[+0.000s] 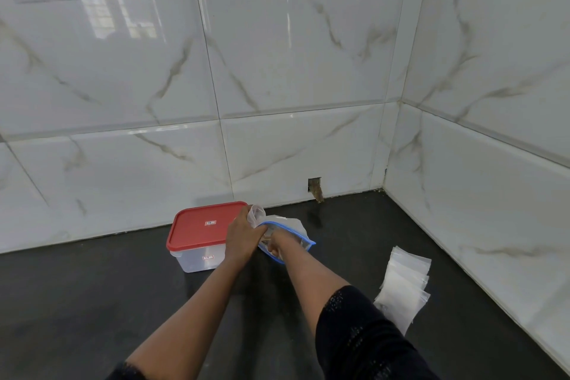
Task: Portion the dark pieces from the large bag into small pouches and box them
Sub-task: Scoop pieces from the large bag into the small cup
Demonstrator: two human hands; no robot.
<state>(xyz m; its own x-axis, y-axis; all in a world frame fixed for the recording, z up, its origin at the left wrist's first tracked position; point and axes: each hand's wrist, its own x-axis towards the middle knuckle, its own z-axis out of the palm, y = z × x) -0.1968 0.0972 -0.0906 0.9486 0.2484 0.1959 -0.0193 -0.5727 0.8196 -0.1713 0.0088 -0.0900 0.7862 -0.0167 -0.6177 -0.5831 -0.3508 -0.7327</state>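
Observation:
A large clear bag (pixel 293 227) with a blue zip rim lies on the dark counter just right of the box. My left hand (pixel 243 236) grips the bag's rim together with a small clear pouch (pixel 256 213) that sticks up above my fingers. My right hand (pixel 276 245) is pushed inside the bag's mouth, so its fingers are mostly hidden behind the plastic. The dark pieces cannot be made out. A clear plastic box (pixel 197 257) with a red lid (pixel 203 224) on it stands directly left of my left hand.
A fanned stack of empty small clear pouches (pixel 404 284) lies on the dark counter (pixel 92 302) at the right. Marble-look tiled walls (pixel 277 71) close in the back and right sides. A small hole (pixel 315 188) sits low in the back wall.

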